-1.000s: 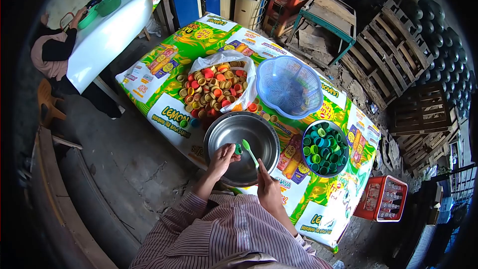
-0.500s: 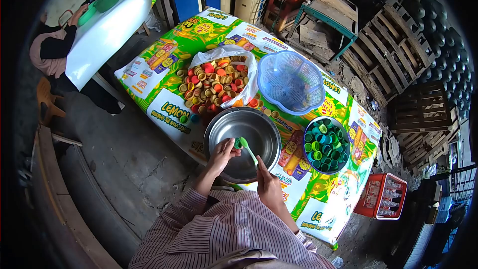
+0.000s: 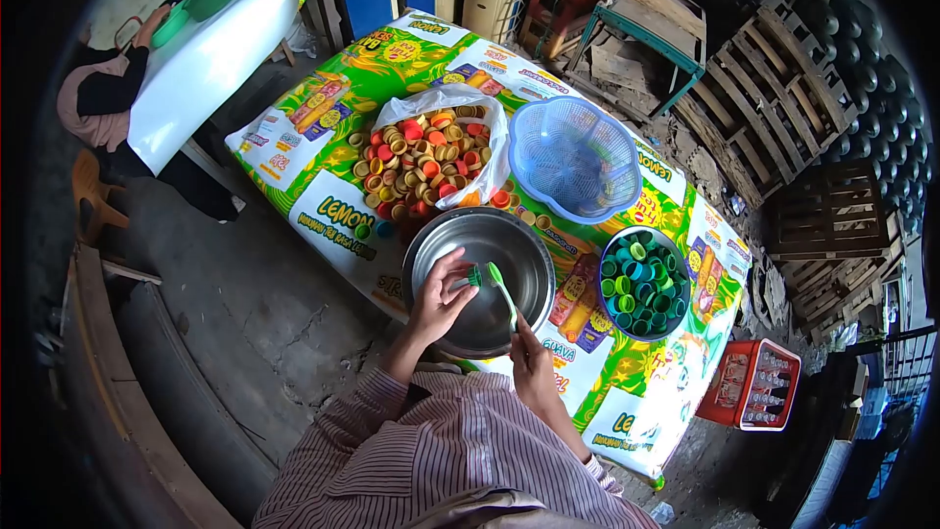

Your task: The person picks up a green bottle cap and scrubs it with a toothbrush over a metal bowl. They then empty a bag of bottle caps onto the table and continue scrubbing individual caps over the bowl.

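Note:
My left hand pinches a small green bottle cap over the steel basin. My right hand grips a green toothbrush whose head rests against that cap. Behind the basin lies an open plastic bag heaped with red, orange and yellow caps. To the right stand an empty blue plastic colander and a dark bowl full of green and blue caps.
A printed green and yellow cloth covers the table. A few loose caps lie near its left edge. A red bottle crate stands on the floor at right, wooden pallets behind. Another person sits at a white table far left.
The cap and brush head have shifted slightly up and right over the basin. My left hand's fingers have spread more around the cap.

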Action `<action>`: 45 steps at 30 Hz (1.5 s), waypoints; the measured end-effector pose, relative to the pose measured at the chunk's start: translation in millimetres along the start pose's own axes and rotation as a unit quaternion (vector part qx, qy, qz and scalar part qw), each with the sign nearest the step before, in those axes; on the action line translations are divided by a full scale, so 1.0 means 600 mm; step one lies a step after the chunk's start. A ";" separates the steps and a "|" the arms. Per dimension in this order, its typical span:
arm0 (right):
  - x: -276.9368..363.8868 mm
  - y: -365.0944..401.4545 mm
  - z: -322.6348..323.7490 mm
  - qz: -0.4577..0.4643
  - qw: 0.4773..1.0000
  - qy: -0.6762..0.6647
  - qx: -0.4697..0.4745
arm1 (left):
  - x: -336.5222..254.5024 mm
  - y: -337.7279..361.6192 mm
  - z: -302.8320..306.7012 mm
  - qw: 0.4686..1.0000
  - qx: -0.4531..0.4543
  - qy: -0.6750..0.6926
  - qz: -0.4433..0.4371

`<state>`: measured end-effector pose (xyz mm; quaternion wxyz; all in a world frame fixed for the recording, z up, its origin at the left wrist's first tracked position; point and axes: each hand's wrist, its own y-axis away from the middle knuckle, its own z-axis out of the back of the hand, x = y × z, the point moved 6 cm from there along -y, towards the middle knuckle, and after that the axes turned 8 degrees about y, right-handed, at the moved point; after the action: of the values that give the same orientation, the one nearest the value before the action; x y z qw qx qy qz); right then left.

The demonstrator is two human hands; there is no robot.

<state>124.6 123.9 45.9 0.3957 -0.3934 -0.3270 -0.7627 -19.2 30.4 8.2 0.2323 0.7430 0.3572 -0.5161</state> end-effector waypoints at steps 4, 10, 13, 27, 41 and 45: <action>0.015 0.004 -0.002 0.055 0.997 0.052 0.001 | -0.031 -0.002 -0.007 0.998 0.018 -0.010 -0.064; -0.017 0.001 -0.010 0.029 0.999 0.011 0.036 | -0.050 -0.002 -0.008 0.986 0.033 -0.106 -0.122; -0.035 -0.007 -0.003 0.020 0.999 -0.025 0.039 | -0.055 0.003 -0.009 0.970 0.063 -0.188 -0.142; -0.031 0.016 -0.024 -0.212 0.897 -0.323 0.215 | -0.057 0.008 -0.012 0.921 0.106 -0.308 -0.214; 0.003 0.010 0.029 0.091 0.966 0.222 -0.094 | -0.128 0.014 -0.036 0.896 0.032 -0.360 -0.258; 0.015 0.017 0.044 0.092 0.956 0.263 -0.092 | -0.106 0.014 -0.043 0.851 0.114 -0.477 -0.190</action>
<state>139.1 137.7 68.1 0.4981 -0.2416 -0.1018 -0.8265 -10.9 25.1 76.7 0.1855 0.3447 0.2753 -0.8780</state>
